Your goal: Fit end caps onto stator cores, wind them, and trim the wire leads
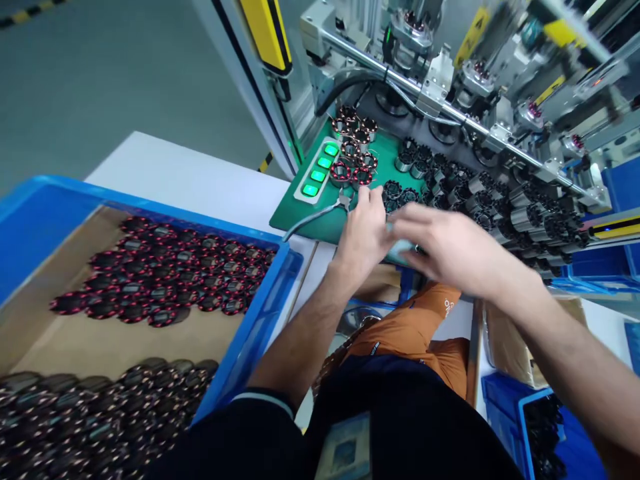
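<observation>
My left hand (364, 227) is over the front edge of the green mat (320, 223), its fingers curled together; whatever they hold is hidden. My right hand (445, 243) is beside it, smeared by motion, its fingers reaching toward the left hand. A pale, blurred patch shows between the hands, too unclear to name. Just left of my left hand lies a pair of cutting pliers (344, 200) with a grey cable or handle trailing left. Beyond the fingers stand copper-wound motor stators (350, 148), and to the right several rows of black unwound stator cores (480, 193).
At left, a blue crate (150, 200) holds many wound stators (170, 267) on cardboard (200, 340). A panel with lit green buttons (317, 175) is on the mat. Behind runs the winding machine's metal bar (400, 77). Another blue bin (525, 427) is at lower right.
</observation>
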### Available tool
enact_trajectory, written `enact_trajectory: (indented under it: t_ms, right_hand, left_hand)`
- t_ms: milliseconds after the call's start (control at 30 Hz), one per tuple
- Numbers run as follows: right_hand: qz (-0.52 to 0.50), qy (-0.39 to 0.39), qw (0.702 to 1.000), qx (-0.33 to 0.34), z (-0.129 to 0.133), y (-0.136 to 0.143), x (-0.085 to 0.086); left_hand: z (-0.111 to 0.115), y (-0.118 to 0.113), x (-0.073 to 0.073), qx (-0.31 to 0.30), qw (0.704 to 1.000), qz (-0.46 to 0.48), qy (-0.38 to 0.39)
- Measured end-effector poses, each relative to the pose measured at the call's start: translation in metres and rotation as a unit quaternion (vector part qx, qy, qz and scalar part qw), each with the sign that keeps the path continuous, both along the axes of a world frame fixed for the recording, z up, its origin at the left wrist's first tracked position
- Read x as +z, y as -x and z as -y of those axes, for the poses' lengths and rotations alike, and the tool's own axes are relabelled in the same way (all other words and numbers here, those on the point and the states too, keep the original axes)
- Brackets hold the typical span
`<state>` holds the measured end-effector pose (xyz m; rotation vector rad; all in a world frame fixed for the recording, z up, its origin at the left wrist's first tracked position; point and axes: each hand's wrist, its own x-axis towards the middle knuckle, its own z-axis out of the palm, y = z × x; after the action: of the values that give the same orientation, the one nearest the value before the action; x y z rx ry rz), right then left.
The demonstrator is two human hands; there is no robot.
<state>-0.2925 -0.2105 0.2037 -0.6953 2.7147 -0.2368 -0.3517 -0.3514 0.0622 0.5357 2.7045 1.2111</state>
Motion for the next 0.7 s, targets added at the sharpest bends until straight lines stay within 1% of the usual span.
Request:
enact_trajectory:
  t_ms: [67,133,233,333,400,500,600,700]
  right_hand:
    - [0.053,0.062,0.997,0.017,-0.009,-0.043,-0.002]
    - [0.099,0.091,0.991,0.006,-0.023,-0.082,-0.013]
    - [0.140,0.090,0.984,-0.070,-0.048,-0.131,-0.036]
    - [0.178,0.101,0.965,-0.160,-0.072,-0.173,-0.055]
    - [0.198,0.130,0.949,-0.207,-0.085,-0.197,-0.065]
    - [0.208,0.165,0.931,-0.251,-0.096,-0.227,-0.079]
    - [0.201,0.177,0.925,-0.269,-0.099,-0.250,-0.094]
    - [0.196,0.177,0.923,-0.278,-0.098,-0.264,-0.109]
  left_hand:
    - [-0.002,0.003,-0.002,0.015,1.000,0.002,-0.003]
    - [-0.006,0.006,-0.004,0.030,1.000,0.001,-0.005]
    - [-0.011,0.009,-0.007,0.041,0.999,-0.006,0.002]
    - [-0.017,0.016,-0.010,0.044,0.999,-0.017,0.014]
    - [-0.020,0.022,-0.012,0.042,0.999,-0.022,0.022]
    - [-0.023,0.036,-0.012,0.028,0.998,-0.023,0.048]
    - [-0.025,0.048,-0.010,0.011,0.997,-0.030,0.070]
    - [-0.028,0.057,-0.008,0.012,0.996,-0.036,0.086]
